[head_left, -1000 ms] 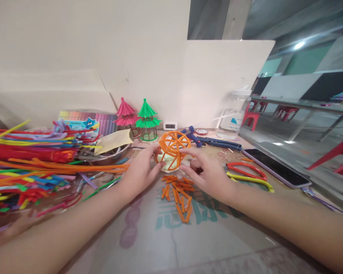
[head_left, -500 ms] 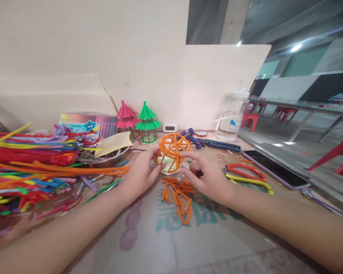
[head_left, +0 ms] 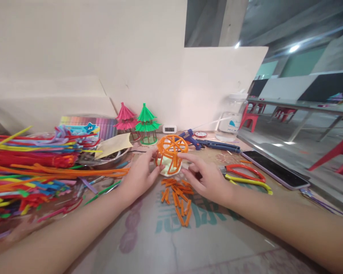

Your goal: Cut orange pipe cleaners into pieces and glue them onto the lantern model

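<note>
Now steadying the orange pipe-cleaner frame (head_left: 171, 152) from both sides, settled lower toward the tabletop (head_left: 160, 243) than a second ago, seated over its pale base. Left hand (head_left: 140, 176) cupping the frame's left flank, thumb and fingers pinching its rim. Right hand (head_left: 207, 179) mirroring from the other flank, fingertips gripping the edge, palm turned inward, both forearms reaching flat and converging. Lying just below the hands, cut orange pieces (head_left: 178, 196); left of the left hand, piled pipe cleaners (head_left: 31, 167); right of the right hand, red-handled pliers (head_left: 244, 171).
</note>
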`<state>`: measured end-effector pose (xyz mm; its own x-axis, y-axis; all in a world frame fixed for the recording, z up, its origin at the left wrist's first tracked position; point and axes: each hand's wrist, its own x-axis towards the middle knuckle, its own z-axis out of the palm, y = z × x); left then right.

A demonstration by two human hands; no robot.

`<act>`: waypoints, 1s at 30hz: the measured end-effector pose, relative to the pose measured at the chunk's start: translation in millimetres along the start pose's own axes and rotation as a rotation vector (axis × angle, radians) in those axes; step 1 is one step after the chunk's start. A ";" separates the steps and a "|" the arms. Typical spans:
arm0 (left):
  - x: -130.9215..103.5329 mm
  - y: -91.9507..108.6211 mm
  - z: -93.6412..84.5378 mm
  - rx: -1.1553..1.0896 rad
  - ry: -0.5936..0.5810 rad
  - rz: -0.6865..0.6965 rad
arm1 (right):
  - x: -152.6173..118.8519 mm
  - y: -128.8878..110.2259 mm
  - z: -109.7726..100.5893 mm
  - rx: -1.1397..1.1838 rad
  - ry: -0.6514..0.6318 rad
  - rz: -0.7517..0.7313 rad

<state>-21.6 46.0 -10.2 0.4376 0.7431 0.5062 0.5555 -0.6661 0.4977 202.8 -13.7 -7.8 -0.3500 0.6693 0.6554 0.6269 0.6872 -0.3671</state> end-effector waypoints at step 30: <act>5.8 -20.0 3.8 -0.069 0.001 -0.144 | 66.2 129.8 -19.5 -0.121 -0.139 0.532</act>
<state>-27.6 63.9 -19.9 0.3565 0.8310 0.4270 0.5624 -0.5558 0.6122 274.6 114.3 0.8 -0.0474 0.9514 0.3043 0.8147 0.2131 -0.5393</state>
